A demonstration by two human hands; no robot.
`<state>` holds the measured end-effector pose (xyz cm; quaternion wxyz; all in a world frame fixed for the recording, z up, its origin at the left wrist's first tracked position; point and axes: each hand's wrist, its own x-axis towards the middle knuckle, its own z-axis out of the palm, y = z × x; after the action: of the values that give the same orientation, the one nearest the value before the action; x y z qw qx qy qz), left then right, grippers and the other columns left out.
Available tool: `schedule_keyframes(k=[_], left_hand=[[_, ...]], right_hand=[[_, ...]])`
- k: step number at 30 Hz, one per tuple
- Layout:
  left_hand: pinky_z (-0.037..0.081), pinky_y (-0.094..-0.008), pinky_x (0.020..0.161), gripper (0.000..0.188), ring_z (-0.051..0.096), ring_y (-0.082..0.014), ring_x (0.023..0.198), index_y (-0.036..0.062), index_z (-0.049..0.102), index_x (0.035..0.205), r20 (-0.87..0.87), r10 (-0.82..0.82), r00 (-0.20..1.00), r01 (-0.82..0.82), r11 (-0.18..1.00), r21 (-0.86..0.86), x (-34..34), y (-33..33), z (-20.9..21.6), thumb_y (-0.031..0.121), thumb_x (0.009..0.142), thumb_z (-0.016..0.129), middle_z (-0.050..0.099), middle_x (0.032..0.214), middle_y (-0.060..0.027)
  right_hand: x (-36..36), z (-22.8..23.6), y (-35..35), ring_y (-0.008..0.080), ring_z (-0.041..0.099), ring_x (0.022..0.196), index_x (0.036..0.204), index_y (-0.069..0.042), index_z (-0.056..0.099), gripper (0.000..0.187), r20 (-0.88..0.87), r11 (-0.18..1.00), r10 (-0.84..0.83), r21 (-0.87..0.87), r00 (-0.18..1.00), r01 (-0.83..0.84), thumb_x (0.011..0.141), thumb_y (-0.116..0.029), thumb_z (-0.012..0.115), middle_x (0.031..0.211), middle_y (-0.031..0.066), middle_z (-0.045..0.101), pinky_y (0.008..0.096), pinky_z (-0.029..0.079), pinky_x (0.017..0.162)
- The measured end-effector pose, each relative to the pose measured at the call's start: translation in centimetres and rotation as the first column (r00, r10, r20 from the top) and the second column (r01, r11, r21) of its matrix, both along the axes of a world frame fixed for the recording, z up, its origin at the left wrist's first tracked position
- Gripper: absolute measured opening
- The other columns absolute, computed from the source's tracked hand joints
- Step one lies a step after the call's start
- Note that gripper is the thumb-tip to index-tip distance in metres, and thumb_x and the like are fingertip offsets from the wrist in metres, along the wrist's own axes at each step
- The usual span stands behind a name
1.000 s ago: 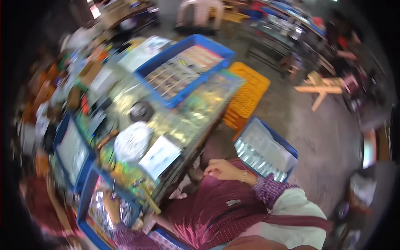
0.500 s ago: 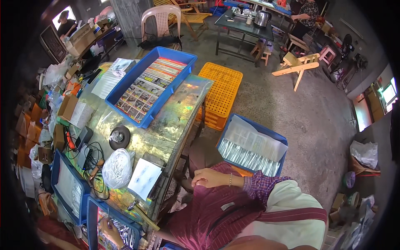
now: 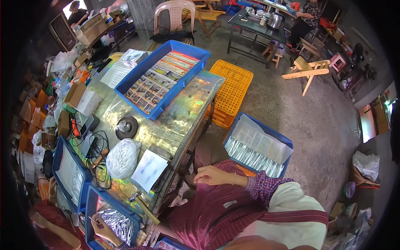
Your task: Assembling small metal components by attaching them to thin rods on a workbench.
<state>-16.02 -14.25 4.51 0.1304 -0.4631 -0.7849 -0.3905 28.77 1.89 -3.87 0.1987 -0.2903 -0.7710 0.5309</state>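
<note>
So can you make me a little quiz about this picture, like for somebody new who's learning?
1. True or false: the wearer's right hand rests on the apron.
2. Which of the wearer's hands is over the tray of silvery strips?
3. What colour is the crate beside the table? A: green; B: yellow-orange; C: black.

Key: 1. True. 2. The left hand. 3. B.

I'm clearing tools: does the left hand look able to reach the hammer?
Probably yes: the hammer lies uncovered at the table's edge, though the blue tray's rim stands between it and the left hand.
</note>
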Motion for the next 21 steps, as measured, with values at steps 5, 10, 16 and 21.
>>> schedule_keyframes(k=[5, 10, 16, 21], left_hand=[[0.02, -0.0202, 0.043, 0.007, 0.03, -0.0021, 0.049, 0.0023, 0.058, 0.088, 0.222, -0.092, 0.971, 0.048, 0.98, 0.195, 4.1, 0.5, 3.9, 0.006, 0.087, 0.052, 0.053, 0.075, 0.0029], [0.021, -0.0175, 0.039, 0.008, 0.032, -0.001, 0.045, 0.0044, 0.059, 0.086, 0.497, -0.244, 0.833, 0.183, 0.968, 0.169, 10.1, 3.3, 4.6, 0.005, 0.083, 0.052, 0.054, 0.072, -0.0003], [0.036, -0.0197, 0.049, 0.01, 0.049, -0.007, 0.056, 0.0029, 0.061, 0.077, 0.709, -0.432, 0.558, 0.479, 0.865, 0.151, 15.2, 5.5, 3.0, -0.004, 0.072, 0.056, 0.059, 0.074, -0.0035], [0.044, -0.0227, 0.06, 0.008, 0.058, -0.0122, 0.066, -0.0009, 0.061, 0.079, 0.809, -0.447, 0.382, 0.712, 0.701, 0.052, 20.3, 8.7, 3.0, -0.005, 0.072, 0.059, 0.062, 0.077, -0.0072]], right_hand=[[-1.3, -1.0, -0.1, 0.0183, 0.053, 0.07, 0.101, -0.006, 0.063, 0.028, -0.241, 0.999, -0.044, -0.017, 0.97, 0.041, 0.077, 0.001, 0.051, 0.079, 0.0073, 0.053, 0.0298, 0.043, 0.064], [-1.6, 0.0, -0.2, 0.0157, 0.054, 0.072, 0.102, -0.005, 0.064, 0.034, -0.275, 0.999, -0.015, -0.05, 0.961, 0.001, 0.075, 0.008, 0.047, 0.083, 0.0063, 0.055, 0.0277, 0.044, 0.065], [-2.4, 0.2, 0.2, 0.0147, 0.057, 0.083, 0.097, -0.003, 0.064, 0.025, -0.394, 0.993, 0.033, -0.091, 0.918, -0.074, 0.076, 0.006, 0.055, 0.092, 0.0059, 0.058, 0.0244, 0.046, 0.07], [-3.3, 3.6, -0.2, 0.0145, 0.056, 0.095, 0.102, -0.002, 0.061, 0.023, -0.303, 0.983, -0.073, -0.182, 0.95, 0.017, 0.079, -0.003, 0.06, 0.102, 0.0066, 0.058, 0.0242, 0.046, 0.076]])
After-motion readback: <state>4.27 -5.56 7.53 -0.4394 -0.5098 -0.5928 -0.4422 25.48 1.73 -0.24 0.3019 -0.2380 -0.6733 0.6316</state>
